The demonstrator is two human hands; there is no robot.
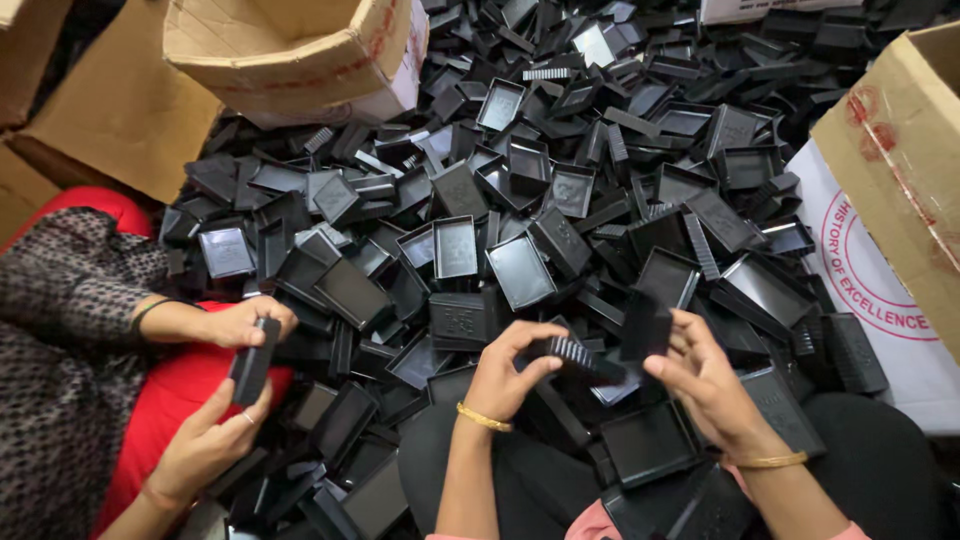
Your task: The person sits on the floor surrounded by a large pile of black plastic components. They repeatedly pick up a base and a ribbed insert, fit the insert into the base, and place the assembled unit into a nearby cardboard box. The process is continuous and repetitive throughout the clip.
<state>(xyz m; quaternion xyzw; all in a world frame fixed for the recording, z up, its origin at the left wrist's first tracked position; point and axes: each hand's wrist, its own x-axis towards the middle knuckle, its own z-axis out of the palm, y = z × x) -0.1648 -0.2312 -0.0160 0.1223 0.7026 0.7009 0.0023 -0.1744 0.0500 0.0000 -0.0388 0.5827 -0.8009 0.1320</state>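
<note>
Black plastic pieces [600, 180] cover almost all of the floor in one huge heap, far past the person's fingers. Beyond the heap an open cardboard box [300, 50] lies tipped over, and another brown box [900, 170] stands out past the right hand. Beside the left hand sits a co-worker in a red and dotted dress [70, 330], holding a black piece in both hands. The person's left hand [505, 375] has its fingers closed around a small ridged black lid [580, 358]. The right hand [700, 385] pinches a flat black tray [645, 325] just above the lid, and the two pieces nearly touch. A few trays lie in the person's lap below the hands. Most of the heap looks unsorted, so lots of work seems left.
</note>
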